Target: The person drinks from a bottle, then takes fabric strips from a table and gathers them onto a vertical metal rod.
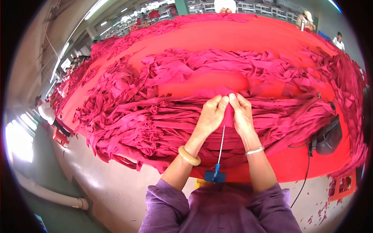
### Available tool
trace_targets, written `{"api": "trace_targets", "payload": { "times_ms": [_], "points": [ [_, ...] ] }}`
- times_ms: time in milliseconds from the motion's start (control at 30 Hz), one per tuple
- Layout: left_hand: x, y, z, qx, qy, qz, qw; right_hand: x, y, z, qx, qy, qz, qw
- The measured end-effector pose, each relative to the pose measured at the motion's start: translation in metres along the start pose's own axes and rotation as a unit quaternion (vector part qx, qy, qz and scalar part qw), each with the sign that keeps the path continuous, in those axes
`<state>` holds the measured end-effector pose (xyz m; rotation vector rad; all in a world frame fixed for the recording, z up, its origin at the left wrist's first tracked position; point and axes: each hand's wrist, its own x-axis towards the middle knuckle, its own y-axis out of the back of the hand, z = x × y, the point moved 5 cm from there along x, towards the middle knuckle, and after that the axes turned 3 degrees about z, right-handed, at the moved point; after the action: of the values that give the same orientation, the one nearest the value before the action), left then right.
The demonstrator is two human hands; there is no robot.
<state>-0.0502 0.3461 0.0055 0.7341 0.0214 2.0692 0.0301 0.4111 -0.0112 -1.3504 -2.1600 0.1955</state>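
Dark red fabric (pixel 229 116) hangs from my two hands, which are close together over a long heap of gathered red cloth (pixel 175 116). My left hand (pixel 213 112) has thumb and fingers pinched on the fabric. Right beside it, my right hand (pixel 241 110) pinches the same fabric, thumbs nearly touching. Below the hands, a thin metal rod (pixel 222 145) with a blue holder (pixel 216 174) at its base points up from the table's near edge toward the fabric.
More red cloth heaps (pixel 217 62) lie across the wide red table (pixel 186 37). A black bag (pixel 328 136) with a cable sits at the right. An orange stool (pixel 344 186) stands at the lower right. Several people are around the table's far and left sides.
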Motion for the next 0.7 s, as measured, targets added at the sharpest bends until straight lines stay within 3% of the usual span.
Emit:
{"api": "trace_targets", "payload": {
  "times_ms": [67, 100, 133, 200, 233, 267, 300, 333, 400, 500, 600, 700],
  "points": [
    [-0.021, -0.003, -0.003, -0.03, 0.055, -0.029, 0.998, -0.028, 0.011, -0.011, -0.048, -0.135, -0.002, 0.99],
    [-0.034, 0.0, 0.019, -0.073, 0.089, -0.075, 0.991, -0.041, 0.014, -0.008, -0.045, -0.142, -0.029, 0.988],
    [-0.046, 0.003, 0.001, -0.016, 0.114, -0.13, 0.985, -0.055, 0.015, -0.015, -0.12, -0.134, -0.059, 0.982],
    [-0.071, 0.011, 0.005, -0.061, 0.181, -0.281, 0.94, -0.087, 0.024, -0.008, -0.099, -0.203, -0.162, 0.961],
    [-0.08, 0.015, 0.002, -0.028, 0.172, -0.346, 0.922, -0.098, 0.03, -0.003, -0.104, -0.23, -0.234, 0.939],
    [-0.079, 0.024, 0.005, 0.087, 0.126, -0.374, 0.915, -0.102, 0.04, 0.001, -0.138, -0.295, -0.249, 0.912],
    [-0.078, 0.029, 0.008, 0.199, 0.08, -0.398, 0.892, -0.092, 0.042, -0.002, -0.146, -0.268, -0.238, 0.922],
    [-0.07, 0.032, 0.006, 0.224, 0.087, -0.374, 0.896, -0.079, 0.041, -0.006, -0.152, -0.243, -0.223, 0.932],
    [-0.048, 0.03, 0.001, 0.078, 0.072, -0.236, 0.966, -0.049, 0.028, -0.013, -0.106, -0.236, -0.135, 0.956],
    [-0.02, 0.007, 0.004, -0.034, 0.05, -0.122, 0.991, -0.015, 0.005, -0.004, 0.001, -0.154, -0.068, 0.986],
    [-0.03, 0.01, 0.014, 0.019, 0.082, -0.13, 0.988, -0.038, 0.012, -0.002, -0.075, -0.123, -0.046, 0.989],
    [-0.075, 0.017, 0.015, 0.084, 0.038, -0.241, 0.966, -0.094, 0.028, -0.008, -0.121, -0.149, -0.104, 0.976]
  ]
}}
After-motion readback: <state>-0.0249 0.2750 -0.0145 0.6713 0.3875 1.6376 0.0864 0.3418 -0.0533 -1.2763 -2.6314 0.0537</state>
